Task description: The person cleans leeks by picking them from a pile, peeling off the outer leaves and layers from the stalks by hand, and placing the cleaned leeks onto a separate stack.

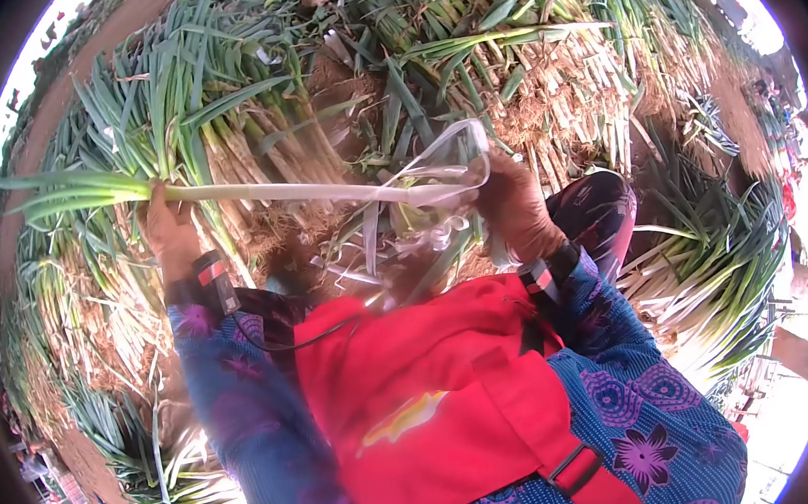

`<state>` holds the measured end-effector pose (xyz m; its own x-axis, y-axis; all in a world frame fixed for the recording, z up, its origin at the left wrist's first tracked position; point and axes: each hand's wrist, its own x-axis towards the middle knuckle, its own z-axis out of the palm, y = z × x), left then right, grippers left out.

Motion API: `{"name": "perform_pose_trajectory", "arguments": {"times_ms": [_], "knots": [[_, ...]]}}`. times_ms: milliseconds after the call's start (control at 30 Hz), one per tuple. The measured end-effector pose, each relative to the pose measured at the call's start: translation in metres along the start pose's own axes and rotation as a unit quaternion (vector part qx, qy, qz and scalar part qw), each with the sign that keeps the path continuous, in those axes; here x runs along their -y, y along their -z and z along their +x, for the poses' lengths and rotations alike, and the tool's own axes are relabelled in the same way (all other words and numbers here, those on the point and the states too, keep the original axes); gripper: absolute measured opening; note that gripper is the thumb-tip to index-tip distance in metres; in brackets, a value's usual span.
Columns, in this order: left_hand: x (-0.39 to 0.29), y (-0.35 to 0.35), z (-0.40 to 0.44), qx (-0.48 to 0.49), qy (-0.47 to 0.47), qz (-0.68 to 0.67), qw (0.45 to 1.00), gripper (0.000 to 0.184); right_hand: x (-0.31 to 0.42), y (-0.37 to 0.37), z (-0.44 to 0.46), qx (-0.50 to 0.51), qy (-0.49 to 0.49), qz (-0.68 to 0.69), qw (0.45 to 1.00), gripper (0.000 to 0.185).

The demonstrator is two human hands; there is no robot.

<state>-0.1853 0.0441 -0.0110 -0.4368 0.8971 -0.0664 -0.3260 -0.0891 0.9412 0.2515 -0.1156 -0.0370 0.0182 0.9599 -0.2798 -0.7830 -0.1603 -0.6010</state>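
A long green onion (297,191) lies level across the view, green leaves to the left and pale stalk to the right. My left hand (171,238) is closed around it where the leaves begin. At the stalk's right end, my right hand (519,208) is closed, its fingers partly hidden and slightly blurred. A thin whitish strip of peel (472,127) loops up from the stalk to the right fingers, and another hangs below the stalk. Loose curled peelings (436,236) lie on the ground beneath.
Unpeeled green onions with soil on their roots (247,151) are heaped ahead and to the left. More roots and stalks (551,78) lie at the upper right. Cleaner white-stalked green onions (697,288) sit at my right. A red apron (412,373) covers my lap.
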Motion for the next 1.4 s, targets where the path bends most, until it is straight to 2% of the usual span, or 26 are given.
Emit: {"name": "perform_pose_trajectory", "arguments": {"times_ms": [100,167,233,300,333,367,400,433,467,533,567,600,667,700,733,767,800,833,900,967,1000,1167,1200,1233,1300,1400], "knots": [[-0.004,0.014,-0.001,-0.012,-0.003,-0.027,1.000,0.023,0.028,0.021,-0.001,0.067,0.057,0.047,0.995,0.017],[-0.009,0.033,0.007,-0.047,0.000,0.019,0.999,0.017,0.063,0.054,0.000,-0.030,0.152,0.013,0.988,0.013],[-0.008,0.070,0.031,-0.049,0.011,0.008,0.999,0.018,0.107,0.086,-0.010,-0.013,0.184,0.039,0.982,0.010],[-0.010,0.073,0.031,-0.046,0.002,0.018,0.999,0.019,0.132,0.096,-0.013,0.021,0.115,0.028,0.993,0.012],[-0.011,0.061,0.025,-0.047,-0.009,0.012,0.999,0.020,0.130,0.071,-0.020,-0.084,0.095,-0.101,0.987,0.013],[-0.015,0.052,0.019,-0.049,-0.021,0.008,0.999,0.021,0.125,0.055,-0.020,-0.123,0.077,-0.257,0.956,0.020],[-0.022,0.043,0.010,0.011,0.014,0.014,1.000,0.020,0.109,0.058,-0.011,-0.105,0.160,-0.507,0.840,0.024],[-0.014,0.039,0.018,0.048,-0.005,0.038,0.998,0.021,0.094,0.049,-0.002,-0.078,0.236,-0.713,0.656,0.027],[-0.006,0.035,0.024,0.055,-0.002,0.032,0.998,0.019,0.080,0.039,0.000,-0.033,0.205,-0.726,0.655,0.038],[-0.003,-0.008,0.003,0.057,0.028,-0.026,0.998,0.015,0.051,-0.004,-0.014,0.076,0.030,-0.591,0.802,0.048],[-0.003,-0.028,-0.005,0.064,0.035,-0.056,0.996,0.014,0.036,-0.009,-0.015,0.116,0.000,-0.593,0.797,0.052],[-0.010,-0.057,-0.019,0.001,0.051,-0.054,0.997,0.008,0.024,-0.007,-0.014,0.170,0.011,-0.647,0.743,0.054],[-0.011,-0.082,-0.025,0.068,0.077,-0.056,0.993,0.012,-0.004,-0.013,-0.028,0.156,-0.031,-0.513,0.844,0.049],[-0.008,-0.101,-0.035,0.073,0.099,-0.058,0.991,0.018,-0.006,-0.016,-0.032,0.168,0.000,-0.567,0.807,0.048],[-0.003,-0.104,-0.048,0.143,-0.213,0.233,0.938,0.027,-0.014,0.004,-0.032,0.194,0.025,-0.530,0.825,0.049],[0.006,-0.103,-0.058,0.190,-0.507,0.440,0.716,0.036,-0.019,0.002,-0.044,0.166,-0.031,-0.456,0.874,0.050],[0.004,-0.124,-0.067,0.325,-0.300,0.252,0.861,0.048,-0.017,0.007,-0.058,0.173,-0.005,-0.464,0.868,0.048],[0.002,-0.148,-0.073,0.322,-0.194,0.186,0.908,0.038,-0.019,0.009,-0.067,0.167,0.026,-0.451,0.877,0.047],[-0.030,-0.220,-0.118,0.255,0.014,0.009,0.967,0.021,-0.010,0.007,-0.098,0.142,0.092,-0.389,0.906,0.045],[-0.023,-0.271,-0.126,0.288,0.003,-0.011,0.958,0.028,0.014,0.006,-0.134,0.126,0.099,-0.278,0.947,0.044],[-0.011,-0.324,-0.166,0.417,-0.048,0.005,0.908,0.040,0.037,0.021,-0.157,0.071,0.164,-0.287,0.941,0.044],[-0.040,-0.390,-0.339,0.604,-0.071,0.050,0.792,0.055,0.068,0.032,-0.217,-0.054,0.317,-0.242,0.915,0.045],[-0.043,-0.388,-0.377,0.639,-0.045,0.041,0.767,0.058,0.074,0.029,-0.228,-0.065,0.307,-0.135,0.940,0.044],[-0.037,-0.390,-0.393,0.691,-0.102,0.100,0.709,0.065,0.083,0.029,-0.242,-0.076,0.298,-0.026,0.951,0.043],[-0.007,-0.397,-0.419,0.805,-0.081,0.038,0.587,0.070,0.104,0.068,-0.255,-0.238,0.366,-0.135,0.889,0.044],[0.012,-0.397,-0.429,0.815,-0.094,0.060,0.569,0.071,0.152,0.120,-0.294,-0.310,0.456,-0.064,0.832,0.044]]}}
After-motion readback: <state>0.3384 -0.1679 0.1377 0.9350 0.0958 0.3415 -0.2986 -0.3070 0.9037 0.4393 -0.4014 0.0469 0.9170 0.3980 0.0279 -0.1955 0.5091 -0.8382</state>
